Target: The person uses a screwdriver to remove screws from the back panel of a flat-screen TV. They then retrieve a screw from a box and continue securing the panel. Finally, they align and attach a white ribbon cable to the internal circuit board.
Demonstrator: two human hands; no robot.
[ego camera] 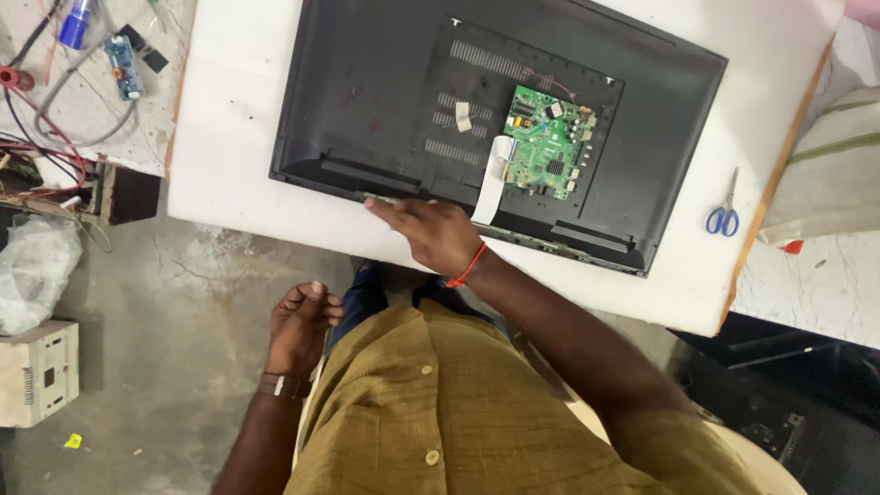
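Lying face down on the white table (229, 183), the black television (385, 101) fills the middle of the head view, its back panel towards the camera. The right hand (435, 234) rests at the television's near edge, palm down, fingers stretched flat along the rim and pointing away from the white ribbon cable (493, 179); it touches the edge but grips nothing that can be seen. A red thread (469, 268) circles that wrist. The left hand (301, 325) hangs below the television, off the table and over the concrete floor (165, 302), loosely curled with fingers folded in; whether it holds anything cannot be told. A watch strap (282, 385) sits on its wrist.

On the television's back, right of the right hand's fingertips, a green circuit board (550, 137) is mounted, and the ribbon cable runs from it down to the near edge, just beside the hand. Blue-handled scissors (724, 215) lie on the table well right of the television. Left of the television, beyond the table, tangled wires (37, 137) and a small blue board (124, 66) lie on another surface; lower down, a beige box (37, 371) stands on the floor
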